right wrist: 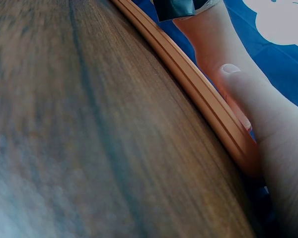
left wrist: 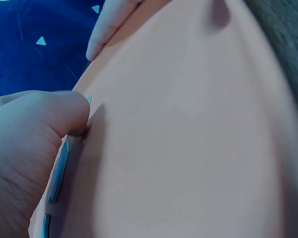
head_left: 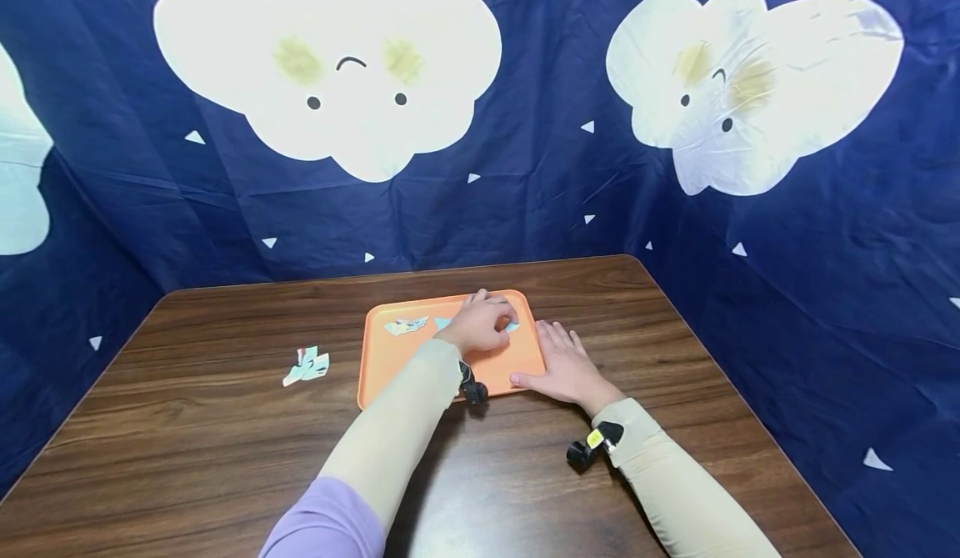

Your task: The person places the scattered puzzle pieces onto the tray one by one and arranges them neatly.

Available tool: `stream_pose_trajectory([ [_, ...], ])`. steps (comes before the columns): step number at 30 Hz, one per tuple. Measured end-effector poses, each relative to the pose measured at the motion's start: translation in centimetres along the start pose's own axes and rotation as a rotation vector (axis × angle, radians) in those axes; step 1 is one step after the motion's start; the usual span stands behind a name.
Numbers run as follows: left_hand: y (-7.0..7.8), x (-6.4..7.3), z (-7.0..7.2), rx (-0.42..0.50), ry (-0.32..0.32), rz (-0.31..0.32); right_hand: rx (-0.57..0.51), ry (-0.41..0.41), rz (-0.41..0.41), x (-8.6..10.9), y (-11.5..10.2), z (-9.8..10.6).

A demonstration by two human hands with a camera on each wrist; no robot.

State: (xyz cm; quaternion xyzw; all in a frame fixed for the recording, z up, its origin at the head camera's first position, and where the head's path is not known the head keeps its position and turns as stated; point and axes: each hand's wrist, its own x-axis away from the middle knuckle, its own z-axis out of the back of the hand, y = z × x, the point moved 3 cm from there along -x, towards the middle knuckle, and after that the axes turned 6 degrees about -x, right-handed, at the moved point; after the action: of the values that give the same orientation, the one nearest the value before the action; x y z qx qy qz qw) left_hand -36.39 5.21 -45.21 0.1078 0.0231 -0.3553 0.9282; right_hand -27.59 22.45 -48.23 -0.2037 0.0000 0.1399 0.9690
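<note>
An orange tray [head_left: 386, 370] lies on the table, with torn-looking pieces of printed paper [head_left: 407, 325] toward its back left. My left hand [head_left: 483, 322] reaches over the tray's right half, fingers curled and thumb bent in, pinching a light blue paper piece [head_left: 512, 326] that shows past the fingertips. Another light blue piece [head_left: 442, 323] peeks out left of that hand, partly hidden by it. In the left wrist view, a blue piece [left wrist: 59, 171] lies close to the thumb. At the tray's right edge rests my right hand [head_left: 566, 368], fingers straight and thumb over the front corner.
More pale paper pieces [head_left: 307, 366] lie in a small group on the wooden table [head_left: 187, 424], left of the tray. Behind the table hangs a dark blue curtain [head_left: 540, 224] printed with clouds. Each wrist wears a small black camera [head_left: 583, 454].
</note>
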Motion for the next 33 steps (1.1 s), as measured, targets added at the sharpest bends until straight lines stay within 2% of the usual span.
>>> stream_pose_trajectory([
  [9, -0.24, 0.07, -0.02, 0.050, -0.004, 0.015, -0.003, -0.001, -0.002, 0.11, -0.10, 0.31],
  [16, -0.20, 0.26, 0.16, 0.085, -0.002, -0.015, -0.001, 0.000, 0.003, 0.06, -0.02, 0.16],
  [19, -0.17, 0.34, 0.21, 0.100, -0.018, -0.009, -0.003, -0.002, 0.003, 0.06, 0.03, 0.11],
  [33, -0.47, 0.18, 0.04, 0.099, -0.002, -0.034, -0.018, 0.006, 0.001, 0.18, -0.06, 0.09],
])
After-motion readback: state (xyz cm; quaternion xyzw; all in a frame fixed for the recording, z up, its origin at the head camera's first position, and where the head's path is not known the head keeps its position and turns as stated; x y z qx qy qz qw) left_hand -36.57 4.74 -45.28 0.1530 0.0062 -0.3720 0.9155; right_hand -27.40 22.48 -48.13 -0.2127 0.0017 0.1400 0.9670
